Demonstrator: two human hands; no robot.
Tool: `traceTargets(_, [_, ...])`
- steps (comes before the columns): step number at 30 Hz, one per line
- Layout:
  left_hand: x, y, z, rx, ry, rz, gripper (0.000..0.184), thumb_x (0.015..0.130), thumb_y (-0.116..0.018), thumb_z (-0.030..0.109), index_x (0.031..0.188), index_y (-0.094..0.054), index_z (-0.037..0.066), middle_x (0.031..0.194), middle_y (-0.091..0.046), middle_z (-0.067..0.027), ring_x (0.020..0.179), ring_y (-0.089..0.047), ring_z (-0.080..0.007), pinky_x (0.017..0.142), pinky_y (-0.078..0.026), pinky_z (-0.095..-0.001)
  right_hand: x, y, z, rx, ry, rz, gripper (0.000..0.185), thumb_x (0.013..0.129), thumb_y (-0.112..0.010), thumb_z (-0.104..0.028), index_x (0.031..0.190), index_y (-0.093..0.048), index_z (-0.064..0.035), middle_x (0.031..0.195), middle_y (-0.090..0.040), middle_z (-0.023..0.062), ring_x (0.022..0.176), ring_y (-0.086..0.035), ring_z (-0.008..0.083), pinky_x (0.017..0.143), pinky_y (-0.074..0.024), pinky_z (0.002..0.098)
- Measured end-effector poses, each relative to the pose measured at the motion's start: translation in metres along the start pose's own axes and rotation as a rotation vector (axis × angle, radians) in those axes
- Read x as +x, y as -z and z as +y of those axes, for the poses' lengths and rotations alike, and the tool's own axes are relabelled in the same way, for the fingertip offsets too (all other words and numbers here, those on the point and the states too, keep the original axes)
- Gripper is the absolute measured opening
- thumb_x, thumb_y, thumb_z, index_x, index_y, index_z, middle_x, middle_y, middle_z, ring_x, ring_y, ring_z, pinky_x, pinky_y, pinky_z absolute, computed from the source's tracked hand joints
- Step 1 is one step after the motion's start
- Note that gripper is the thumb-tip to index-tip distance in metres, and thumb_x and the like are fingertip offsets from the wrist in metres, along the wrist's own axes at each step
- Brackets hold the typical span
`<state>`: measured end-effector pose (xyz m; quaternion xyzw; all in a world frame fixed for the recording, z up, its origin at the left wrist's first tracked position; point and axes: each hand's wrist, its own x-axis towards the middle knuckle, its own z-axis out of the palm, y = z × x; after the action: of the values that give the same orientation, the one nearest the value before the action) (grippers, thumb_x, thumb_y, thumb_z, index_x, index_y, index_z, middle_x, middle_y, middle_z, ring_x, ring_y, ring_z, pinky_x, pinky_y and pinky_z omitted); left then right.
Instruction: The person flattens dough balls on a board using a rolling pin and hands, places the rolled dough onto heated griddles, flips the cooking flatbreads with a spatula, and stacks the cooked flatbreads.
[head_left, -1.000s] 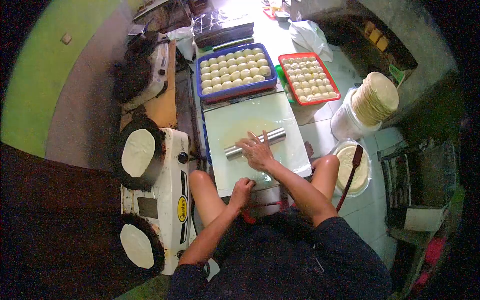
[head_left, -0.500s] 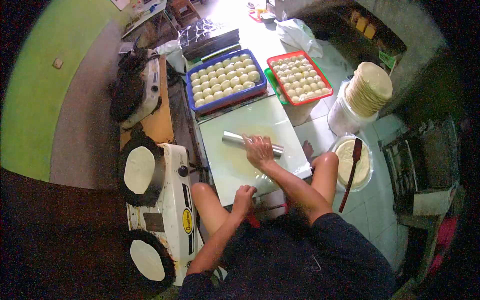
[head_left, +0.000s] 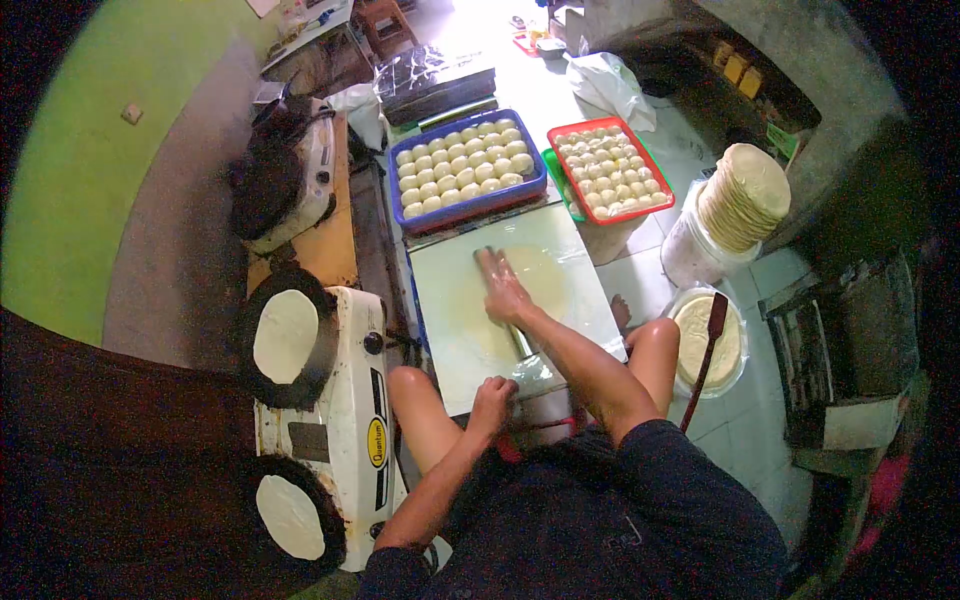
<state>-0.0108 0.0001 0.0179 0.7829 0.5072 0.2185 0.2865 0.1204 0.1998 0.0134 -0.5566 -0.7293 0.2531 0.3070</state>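
A thin, pale sheet of dough [head_left: 540,280] lies spread on the glossy white board [head_left: 440,300]. My right hand [head_left: 507,295] presses on a metal rolling pin [head_left: 523,343], its fingers stretched along the pin, which points away from me at a slant. The hand covers the pin's middle. At the board's near edge, my left hand [head_left: 491,402] has its fingers curled on the rim. Beyond the board stands a blue tray [head_left: 470,207] of dough balls [head_left: 465,165].
Two round flatbreads [head_left: 286,337] lie on dark griddles over a white stove [head_left: 350,400] at left. A red tray [head_left: 632,211] of dough balls is at right. Nearby are a tall flatbread stack [head_left: 745,195] on a bucket and a brown spatula [head_left: 711,345] across a round container [head_left: 735,375].
The rolling pin has turned from lying crosswise to pointing more away from me, with my right hand on it. My left hand stays at the board's near edge. The view has shifted slightly.
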Motion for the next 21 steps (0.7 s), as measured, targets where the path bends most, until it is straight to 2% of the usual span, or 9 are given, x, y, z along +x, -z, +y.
traceTargets(2, [-0.001,-0.001,-0.001,0.111,-0.085,0.009,0.03,0.069,-0.062,-0.003,0.098,-0.066,0.006,0.093,-0.063,-0.0148,0.092,-0.059,-0.0369,0.081,-0.05,-0.045,-0.012,0.016,-0.016,-0.073,0.031,-0.2,0.077,0.081,-0.058,-0.01,0.153,-0.033,-0.0179,0.158,-0.032,0.0191,0.148,-0.025,0.0387,0.119,-0.0264,0.0507])
traceTargets(6, [-0.001,-0.006,-0.008,0.093,-0.122,0.037,0.03,0.068,-0.063,-0.004,0.097,-0.066,0.006,0.093,-0.063,-0.0154,0.092,-0.059,-0.037,0.081,-0.049,-0.045,-0.054,0.029,-0.028,-0.337,0.258,-0.16,0.053,0.087,-0.061,-0.018,0.139,-0.054,-0.021,0.15,-0.046,0.0121,0.146,-0.031,0.0312,0.114,-0.0275,0.0621])
traceTargets(10, [0.0,0.008,0.013,0.084,-0.053,0.016,0.028,0.07,-0.063,-0.003,0.097,-0.066,0.005,0.093,-0.063,-0.0162,0.093,-0.059,-0.0376,0.082,-0.049,-0.0443,-0.068,0.048,-0.024,-0.254,0.023,-0.01,0.042,0.086,-0.062,-0.017,0.128,-0.065,-0.0209,0.157,-0.035,0.0122,0.149,-0.022,0.0403,0.116,-0.0238,0.0638])
traceTargets(11, [0.001,0.01,0.018,0.073,-0.031,0.005,0.026,0.072,-0.063,-0.003,0.097,-0.067,0.005,0.094,-0.063,-0.0165,0.094,-0.059,-0.0379,0.083,-0.049,-0.0442,-0.063,0.042,-0.012,-0.216,0.06,0.057,0.051,0.086,-0.061,-0.011,0.135,-0.06,-0.025,0.155,-0.035,0.0109,0.14,-0.037,0.0423,0.111,-0.0337,0.0596])
traceTargets(14, [0.001,0.003,0.0,0.043,0.019,-0.092,0.023,0.077,-0.065,0.001,0.099,-0.066,0.004,0.098,-0.064,-0.0173,0.095,-0.059,-0.0383,0.083,-0.049,-0.0461,-0.041,0.059,-0.01,-0.376,0.003,-0.134,0.065,0.081,-0.065,-0.01,0.142,-0.053,-0.0317,0.149,-0.044,0.0131,0.124,-0.053,0.0388,0.099,-0.0442,0.0541])
traceTargets(15, [-0.001,-0.004,-0.013,-0.066,0.12,-0.152,0.022,0.079,-0.066,0.004,0.101,-0.066,0.003,0.1,-0.064,-0.0178,0.097,-0.059,-0.0384,0.084,-0.049,-0.0465,-0.032,0.051,0.002,-0.516,0.142,-0.005,0.07,0.081,-0.067,-0.011,0.145,-0.048,-0.032,0.144,-0.048,0.0104,0.108,-0.06,0.0333,0.092,-0.0454,0.05])
traceTargets(18, [0.01,0.0,-0.025,-0.147,0.169,-0.162,0.023,0.084,-0.068,0.012,0.105,-0.066,0.002,0.109,-0.064,-0.0194,0.103,-0.06,-0.0386,0.089,-0.05,-0.0473,0.014,0.026,0.024,-0.519,0.309,0.189,0.074,0.08,-0.069,-0.014,0.148,-0.044,-0.0323,0.145,-0.048,0.0087,0.113,-0.058,0.0329,0.098,-0.0426,0.0499])
traceTargets(20, [0.041,0.036,0.024,0.106,-0.151,-0.008,0.027,0.087,-0.069,0.017,0.108,-0.065,0.001,0.115,-0.064,-0.0209,0.107,-0.06,-0.0389,0.093,-0.05,-0.0469,0.049,0.031,0.021,-0.435,0.332,0.257,0.067,0.085,-0.068,-0.021,0.147,-0.046,-0.0282,0.143,-0.05,0.0115,0.123,-0.053,0.0335,0.105,-0.037,0.0542])
traceTargets(21, [0.058,0.037,0.021,0.185,-0.168,-0.013,0.029,0.089,-0.069,0.019,0.111,-0.065,0.0,0.121,-0.062,-0.0237,0.114,-0.058,-0.0406,0.099,-0.049,-0.0459,0.06,0.042,0.012,-0.394,0.341,0.363,0.065,0.086,-0.068,-0.022,0.147,-0.046,-0.027,0.143,-0.05,0.0125,0.125,-0.051,0.0338,0.106,-0.0357,0.056])
